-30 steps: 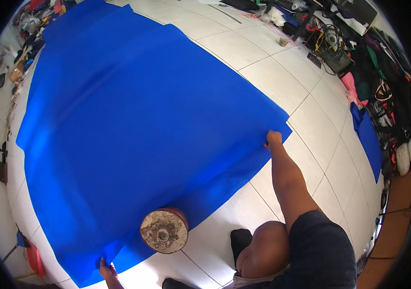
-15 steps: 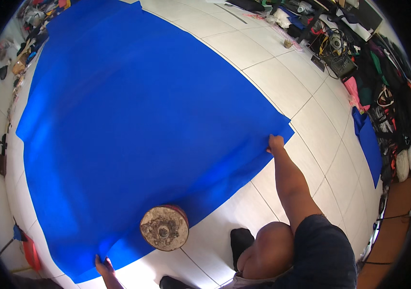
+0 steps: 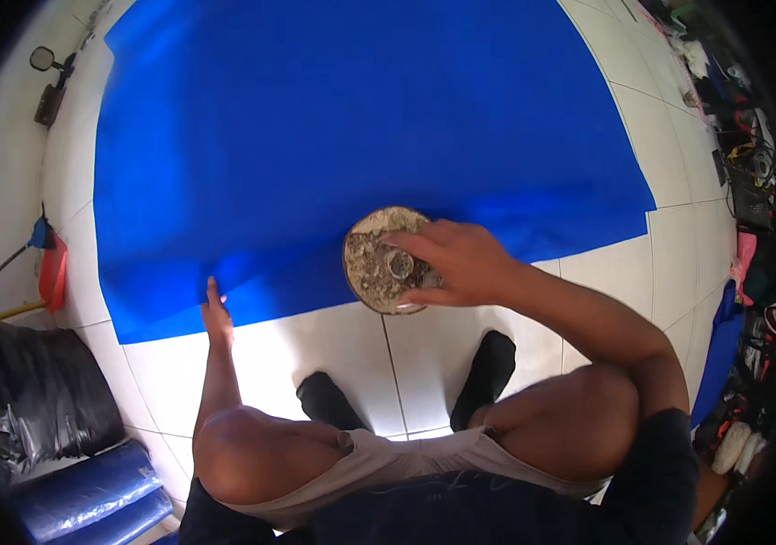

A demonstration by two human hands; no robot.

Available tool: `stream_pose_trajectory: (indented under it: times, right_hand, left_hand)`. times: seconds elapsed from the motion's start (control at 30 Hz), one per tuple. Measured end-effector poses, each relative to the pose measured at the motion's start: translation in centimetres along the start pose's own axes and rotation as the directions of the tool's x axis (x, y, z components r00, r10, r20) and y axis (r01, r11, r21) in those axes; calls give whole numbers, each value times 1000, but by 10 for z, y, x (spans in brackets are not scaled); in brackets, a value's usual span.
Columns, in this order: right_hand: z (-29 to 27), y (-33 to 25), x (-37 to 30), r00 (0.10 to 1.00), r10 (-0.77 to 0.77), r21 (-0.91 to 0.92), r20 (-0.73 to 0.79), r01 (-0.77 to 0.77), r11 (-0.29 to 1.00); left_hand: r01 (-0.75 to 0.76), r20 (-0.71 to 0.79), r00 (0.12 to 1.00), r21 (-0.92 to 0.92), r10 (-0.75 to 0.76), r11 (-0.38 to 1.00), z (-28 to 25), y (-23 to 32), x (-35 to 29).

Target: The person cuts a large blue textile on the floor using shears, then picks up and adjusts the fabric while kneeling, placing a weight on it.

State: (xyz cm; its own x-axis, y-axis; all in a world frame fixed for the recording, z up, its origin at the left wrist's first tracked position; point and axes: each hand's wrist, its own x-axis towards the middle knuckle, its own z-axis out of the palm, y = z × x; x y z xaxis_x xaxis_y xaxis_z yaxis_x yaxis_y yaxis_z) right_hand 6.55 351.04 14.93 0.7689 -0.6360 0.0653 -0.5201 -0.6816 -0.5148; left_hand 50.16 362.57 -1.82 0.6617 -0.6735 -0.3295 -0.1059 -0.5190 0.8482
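Observation:
A large blue sheet of fabric or thin material lies spread over the tiled floor, its near edge running across in front of my feet. On that near edge stands a short round cylinder with a worn, stained pale top and a raised ring at its middle. My right hand is over the cylinder's right side, thumb and fingers gripping its top near the ring. At the near left, my left hand pinches the sheet's edge; some of its fingers are hidden.
My socked feet rest on white tiles just short of the sheet. Black plastic-wrapped bundles and blue rolls sit at the near left. Along the right wall runs clutter, with a folded blue piece beside it.
My right hand has left the sheet's right corner and come to the cylinder. The view has turned down and toward the near edge. My left hand stays at the sheet's near left edge.

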Motion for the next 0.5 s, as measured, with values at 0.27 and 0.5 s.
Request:
stream_pose_trajectory:
  times: [0.27,0.5]
  right_hand:
    - [21,3,13,953,-147,-237,265,213,948]
    - [23,-47,-30,977,-27,-140,213,58,988]
  left_hand:
    - [95,-21,995,-7,-95,995,6,8,2]
    - [-108,-69,991,128,118,986,-6,-11,-2]
